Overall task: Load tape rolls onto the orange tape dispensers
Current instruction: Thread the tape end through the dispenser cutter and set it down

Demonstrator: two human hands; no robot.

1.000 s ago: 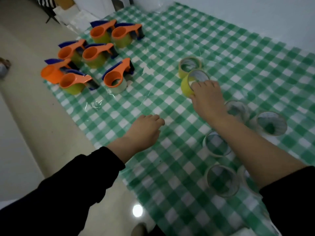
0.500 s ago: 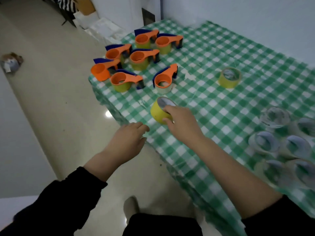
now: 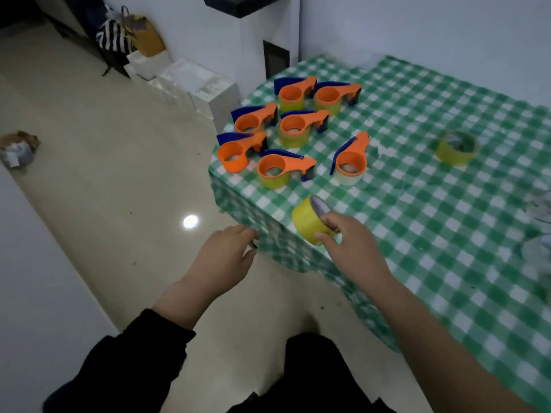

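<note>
My right hand grips a yellow tape roll, held tilted just above the table's near-left edge. My left hand hovers off the table edge to the left, fingers loosely apart, holding nothing. Several orange tape dispensers with blue blades cluster at the table's left corner. One bare orange dispenser without a roll lies at the far left. The others, such as the dispenser nearest my roll and the dispenser beside it, carry rolls. Another yellow tape roll lies flat to the right.
The green-checked tablecloth hangs over the table edge. Clear tape rolls blur at the right edge. White boxes and bags stand on the floor by the wall; crumpled debris lies at left.
My right hand lifted the yellow roll from the table's middle and carried it left toward the dispensers. My left hand slid off the table past its edge. The view swung left.
</note>
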